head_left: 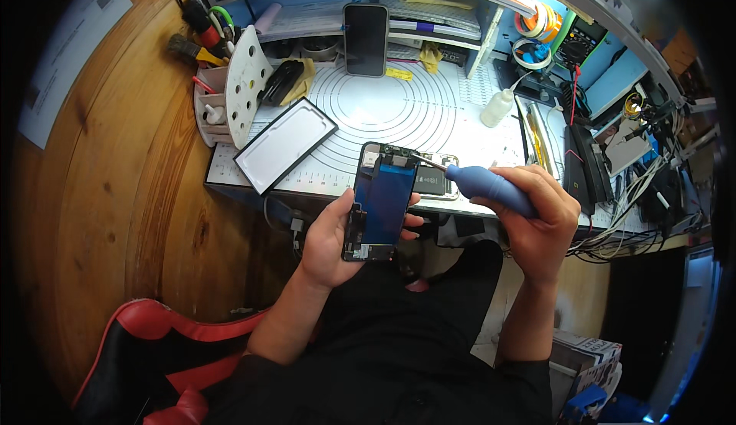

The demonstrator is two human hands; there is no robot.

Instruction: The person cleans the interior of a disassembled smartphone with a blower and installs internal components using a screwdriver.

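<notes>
My left hand (331,235) grips a phone screen assembly (381,206) by its long edges, just off the desk's front edge. Its back faces up, with a blue-black panel and small parts along the top. In my right hand (534,209) is a blue rubber air blower (491,187), fingers wrapped round the bulb. The thin metal nozzle points at the screen assembly's top right corner; whether it touches cannot be made out. Behind the screen assembly, an opened phone body (438,179) lies on the desk with its dark battery showing, partly covered by the assembly and the blower.
A white tray with a black rim (285,146) lies left on the ringed work mat (368,107). A phone (366,40) stands upright at the back. To the right are a squeeze bottle (497,108), tweezers and tangled cables (632,187). A tool holder (245,80) stands at the left.
</notes>
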